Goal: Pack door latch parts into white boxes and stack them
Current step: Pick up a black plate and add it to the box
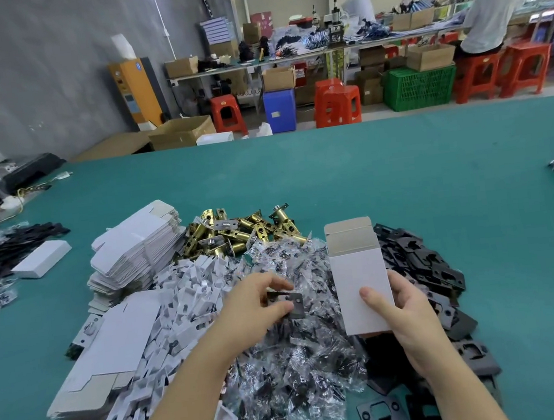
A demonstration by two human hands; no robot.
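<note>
Head view, right hand: the right hand [405, 319] holds a white box [360, 283] upright above the piles, thumb curled across its front face and fingers behind it; the box's top flaps stand open, showing grey-brown card inside.
Head view, left hand: the left hand [254, 301] pinches a dark metal latch plate [290, 302] between thumb and fingertips, just left of the box and apart from it, over the heap of bagged parts.
Bagged parts: a heap of small clear plastic bags [294, 355] with dark contents lies on the counter [402, 176] between the two forearms.
Black plates: a pile of black strike plates [428, 262] lies behind and to the right of the held box, running toward the near edge.
Brass latches: a cluster of brass latch bodies [236, 229] lies beyond the bags, near the middle of the counter.
Flat boxes: a tall stack of unfolded white box blanks [136, 252] stands left of the brass latches; more flat blanks [112, 350] lie nearer, left of the left forearm.
White card inserts: a loose spread of cut white card pieces [189, 297] lies between the blanks and the bags.
Closed box: one closed white box [41, 259] lies at the far left on dark bagged parts.
Background: red stools [338, 105], a green crate [420, 87] and a seated person [491, 16] at a far bench.
</note>
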